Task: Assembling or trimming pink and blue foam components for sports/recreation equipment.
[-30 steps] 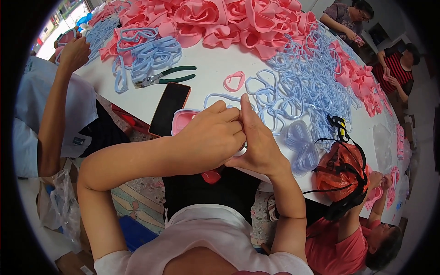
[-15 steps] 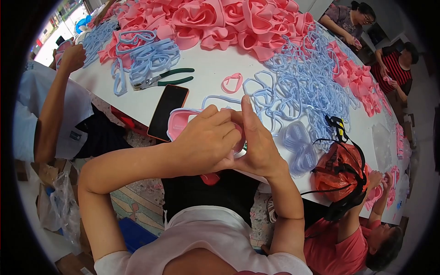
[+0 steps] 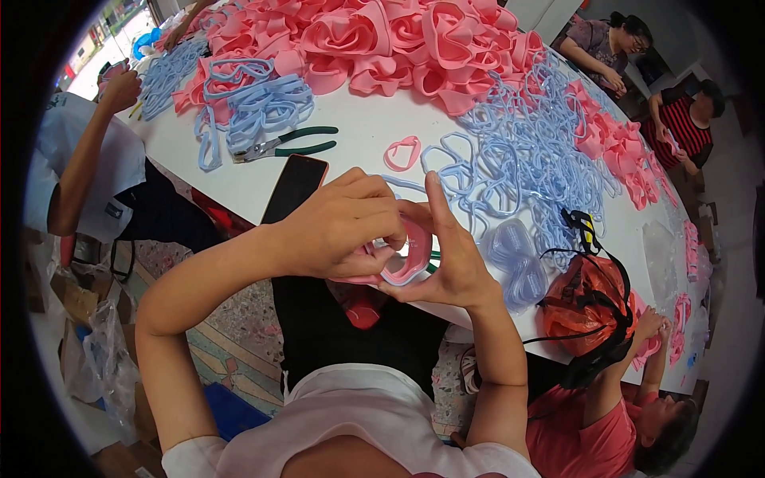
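A pink goggle piece (image 3: 417,253) with a pale blue rim is held up between my hands, over the near edge of the table. My left hand (image 3: 339,227) is closed, its bent fingers pinching the piece at its inner side and hiding much of it. My right hand (image 3: 460,267) grips the outer end, thumb underneath and one finger pointing up. Behind them, a small pink loop (image 3: 403,153) and tangled pale blue frames (image 3: 478,171) lie on the white table (image 3: 362,127). Just right of my right hand is a stack of clear goggle-shaped lenses (image 3: 518,263).
Green-handled pliers (image 3: 291,143) and a phone (image 3: 296,187) lie to the left. Pink rubbery pieces (image 3: 358,36) are heaped at the back, with more blue frames (image 3: 267,99) in front. A red plastic bag (image 3: 582,299) with black straps sits right. Several co-workers surround the table.
The goggle piece has turned and come slightly nearer me; its left part, visible before, is now mostly behind my left hand. My left fingers have shifted along its inner edge.
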A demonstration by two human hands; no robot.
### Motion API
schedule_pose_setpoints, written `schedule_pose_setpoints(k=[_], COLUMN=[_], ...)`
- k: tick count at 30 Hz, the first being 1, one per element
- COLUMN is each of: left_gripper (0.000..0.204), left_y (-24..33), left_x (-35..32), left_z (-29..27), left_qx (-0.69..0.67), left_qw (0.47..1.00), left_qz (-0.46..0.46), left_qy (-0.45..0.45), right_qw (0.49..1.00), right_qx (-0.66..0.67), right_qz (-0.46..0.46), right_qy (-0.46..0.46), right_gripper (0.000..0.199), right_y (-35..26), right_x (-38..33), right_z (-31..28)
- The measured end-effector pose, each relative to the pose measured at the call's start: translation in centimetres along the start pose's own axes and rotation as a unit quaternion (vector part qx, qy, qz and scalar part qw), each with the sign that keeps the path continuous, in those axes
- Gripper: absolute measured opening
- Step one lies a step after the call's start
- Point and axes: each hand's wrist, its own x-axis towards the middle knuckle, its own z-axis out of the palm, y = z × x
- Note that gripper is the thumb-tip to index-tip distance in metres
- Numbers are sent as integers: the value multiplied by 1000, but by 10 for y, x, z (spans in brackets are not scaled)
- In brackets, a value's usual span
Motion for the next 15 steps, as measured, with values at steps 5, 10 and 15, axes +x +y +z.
schedule_pose_setpoints(k=[5,10,15], left_gripper=[21,19,16], left_y=[14,23,30], left_x=[0,6,11], left_z=[6,11,9], left_qx=[-61,-66,-65], left_qw=[997,993,982], left_qz=[-49,-95,-168], left_qy=[-25,-35,-58], right_qw=[999,999,998], right_qx=[-42,-23,-43], right_qz=[-10,-11,-34], right_qy=[-10,-20,-15], right_gripper=[133,129,126], right_y=[1,-2,0], right_x=[2,5,9], right_z=[-1,-4,-4])
